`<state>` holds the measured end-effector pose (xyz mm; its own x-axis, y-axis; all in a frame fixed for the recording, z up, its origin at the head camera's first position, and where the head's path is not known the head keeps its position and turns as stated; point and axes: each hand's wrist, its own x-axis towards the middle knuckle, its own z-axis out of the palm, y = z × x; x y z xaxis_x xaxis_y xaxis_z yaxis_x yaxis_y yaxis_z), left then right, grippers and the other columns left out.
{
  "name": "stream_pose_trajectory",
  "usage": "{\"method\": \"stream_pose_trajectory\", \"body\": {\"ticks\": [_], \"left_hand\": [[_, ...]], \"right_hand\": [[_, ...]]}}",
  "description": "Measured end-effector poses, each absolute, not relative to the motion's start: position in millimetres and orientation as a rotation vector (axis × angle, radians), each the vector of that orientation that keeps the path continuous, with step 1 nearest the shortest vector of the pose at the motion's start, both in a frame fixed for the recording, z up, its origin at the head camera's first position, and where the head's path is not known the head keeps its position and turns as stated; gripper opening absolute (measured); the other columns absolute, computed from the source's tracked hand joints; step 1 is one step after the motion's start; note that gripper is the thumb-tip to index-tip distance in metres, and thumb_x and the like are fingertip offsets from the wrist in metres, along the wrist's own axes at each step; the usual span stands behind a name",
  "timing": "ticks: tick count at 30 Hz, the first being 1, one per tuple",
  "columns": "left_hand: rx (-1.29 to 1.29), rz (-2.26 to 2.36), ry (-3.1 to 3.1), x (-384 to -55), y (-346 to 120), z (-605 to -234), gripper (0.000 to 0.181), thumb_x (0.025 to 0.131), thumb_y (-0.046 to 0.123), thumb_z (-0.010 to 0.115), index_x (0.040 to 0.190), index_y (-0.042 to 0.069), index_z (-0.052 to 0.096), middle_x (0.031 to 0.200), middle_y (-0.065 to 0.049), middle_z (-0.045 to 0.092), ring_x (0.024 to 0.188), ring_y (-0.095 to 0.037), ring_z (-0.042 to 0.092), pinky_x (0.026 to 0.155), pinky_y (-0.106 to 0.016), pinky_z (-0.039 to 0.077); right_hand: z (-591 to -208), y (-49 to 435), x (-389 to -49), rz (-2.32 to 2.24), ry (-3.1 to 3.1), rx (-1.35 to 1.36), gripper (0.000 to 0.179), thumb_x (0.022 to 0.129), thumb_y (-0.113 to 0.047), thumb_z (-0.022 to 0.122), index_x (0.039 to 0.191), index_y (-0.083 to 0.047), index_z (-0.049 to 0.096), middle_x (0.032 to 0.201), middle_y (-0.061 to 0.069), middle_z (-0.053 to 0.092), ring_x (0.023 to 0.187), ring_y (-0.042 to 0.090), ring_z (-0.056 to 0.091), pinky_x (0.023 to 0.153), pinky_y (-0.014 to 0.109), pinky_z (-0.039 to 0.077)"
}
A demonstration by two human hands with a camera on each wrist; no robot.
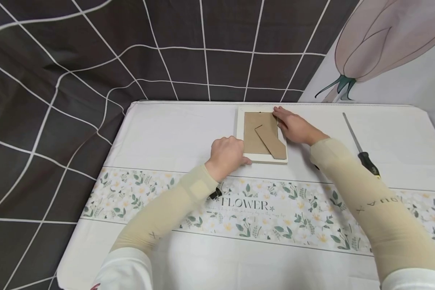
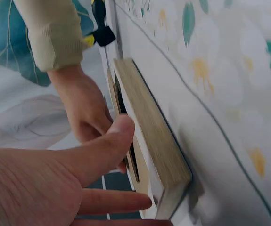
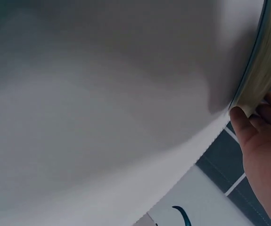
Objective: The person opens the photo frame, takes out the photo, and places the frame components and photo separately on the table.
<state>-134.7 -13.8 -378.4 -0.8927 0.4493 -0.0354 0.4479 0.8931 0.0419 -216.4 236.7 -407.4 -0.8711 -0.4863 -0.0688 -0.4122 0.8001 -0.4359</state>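
White frame (image 1: 257, 158) — one | left fingers (image 2: 114, 201) straight, spread | right fingers (image 1: 284, 115) pinching its edge | screwdriver (image 1: 363, 157) — one

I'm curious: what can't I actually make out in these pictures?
1) Head view: the picture frame's front; it faces away from the camera, so only the back shows.
2) Right wrist view: most of that frame, cut off by the right edge.
3) Left wrist view: the lower fingers of the left hand, cut off by the bottom edge.
4) Head view: the fine print under FLOWER on the tablecloth, too small to read.
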Motion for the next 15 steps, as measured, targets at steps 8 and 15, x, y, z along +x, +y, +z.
{"method": "stream_pose_trajectory", "body": {"ticks": [8,15], "left_hand": [[0.668,0.158,2.965,-138,-25,-381,0.052,0.073,0.061,0.082,0.058,0.019,0.057,0.056,0.004,0.055,0.052,-0.013,0.048,0.042,-0.03,0.041],[0.672,0.194,2.989,-124,-30,-395,0.053,0.073,0.059,0.082,0.054,0.016,0.059,0.06,0.001,0.058,0.053,-0.014,0.051,0.043,-0.029,0.042]], "right_hand": [[-410,234,-217,-0.639,2.83,-0.695,0.047,0.103,0.0,0.04,0.145,0.02,0.033,0.157,0.036,0.024,0.148,0.046,0.019,0.122,0.052,0.016],[-400,233,-228,-0.635,2.868,-0.573,0.049,0.102,-0.005,0.048,0.142,0.02,0.037,0.151,0.038,0.033,0.143,0.049,0.029,0.12,0.053,0.022]]}}
